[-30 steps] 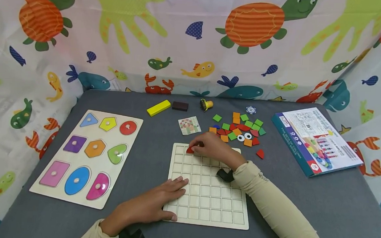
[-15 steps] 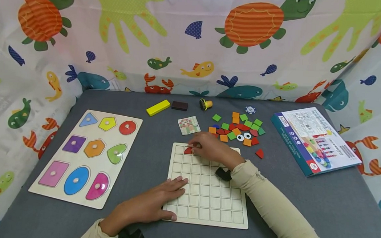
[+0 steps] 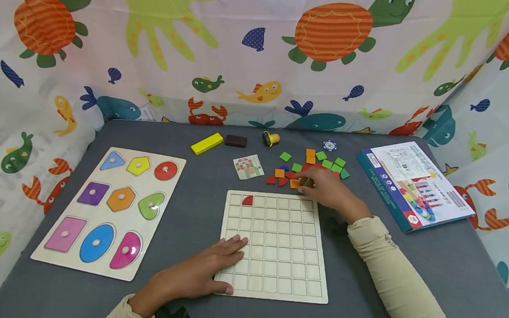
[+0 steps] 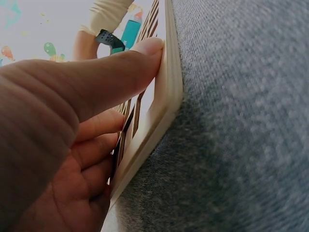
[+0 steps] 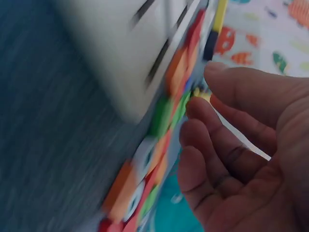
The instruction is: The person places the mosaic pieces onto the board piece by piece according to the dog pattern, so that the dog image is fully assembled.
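Since the earlier frame, the right hand (image 3: 329,190) has left the grid board (image 3: 273,282) and a red quarter-circle piece (image 3: 247,200) sits in its top row; fingers loosely spread, holding nothing, it hovers over the tile pile (image 3: 308,169) at its 11 o'clock. Left hand (image 3: 206,270) presses flat on the board's near-left corner.

Shape puzzle board (image 3: 108,212) sits at 9 o'clock on the grey surface (image 3: 405,265). Yellow block (image 3: 207,143) and dark brown block (image 3: 235,141) up at 12, small pattern card (image 3: 248,167) just below them. Game box (image 3: 415,184) at 3 o'clock.
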The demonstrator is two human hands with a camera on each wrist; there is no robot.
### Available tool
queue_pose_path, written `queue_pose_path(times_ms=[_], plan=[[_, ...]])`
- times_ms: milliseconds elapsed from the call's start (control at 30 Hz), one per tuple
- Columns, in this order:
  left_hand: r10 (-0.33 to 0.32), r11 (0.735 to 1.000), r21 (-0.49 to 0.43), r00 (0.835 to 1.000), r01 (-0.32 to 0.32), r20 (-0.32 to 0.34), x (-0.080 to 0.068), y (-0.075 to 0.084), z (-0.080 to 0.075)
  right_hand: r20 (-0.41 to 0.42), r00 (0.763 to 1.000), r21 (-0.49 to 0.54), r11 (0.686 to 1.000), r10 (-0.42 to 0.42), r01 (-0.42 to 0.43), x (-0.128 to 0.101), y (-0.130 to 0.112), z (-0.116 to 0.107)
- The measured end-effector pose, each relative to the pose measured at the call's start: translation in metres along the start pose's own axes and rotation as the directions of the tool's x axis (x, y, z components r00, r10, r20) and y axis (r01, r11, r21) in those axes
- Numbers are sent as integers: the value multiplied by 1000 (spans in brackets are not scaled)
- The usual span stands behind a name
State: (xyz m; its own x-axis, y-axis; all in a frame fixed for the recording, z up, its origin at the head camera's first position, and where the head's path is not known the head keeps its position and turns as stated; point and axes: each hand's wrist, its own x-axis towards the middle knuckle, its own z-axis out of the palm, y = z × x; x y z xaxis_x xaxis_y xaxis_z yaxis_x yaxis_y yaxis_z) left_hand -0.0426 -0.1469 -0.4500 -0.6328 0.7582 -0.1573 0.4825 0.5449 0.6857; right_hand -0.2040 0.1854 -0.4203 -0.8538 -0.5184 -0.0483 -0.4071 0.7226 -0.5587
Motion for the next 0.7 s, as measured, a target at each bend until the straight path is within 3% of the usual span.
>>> queue_pose_path(times_ms=[300, 700], plan=[[-15, 1000, 20, 1000, 15, -4, -3, 2, 0, -97, 984, 3, 989, 150, -151, -14, 40, -16], [-15, 1000, 15, 1000, 15, 0, -2, 2, -1, -82, 990, -98, 987, 117, -125, -30, 56, -17]])
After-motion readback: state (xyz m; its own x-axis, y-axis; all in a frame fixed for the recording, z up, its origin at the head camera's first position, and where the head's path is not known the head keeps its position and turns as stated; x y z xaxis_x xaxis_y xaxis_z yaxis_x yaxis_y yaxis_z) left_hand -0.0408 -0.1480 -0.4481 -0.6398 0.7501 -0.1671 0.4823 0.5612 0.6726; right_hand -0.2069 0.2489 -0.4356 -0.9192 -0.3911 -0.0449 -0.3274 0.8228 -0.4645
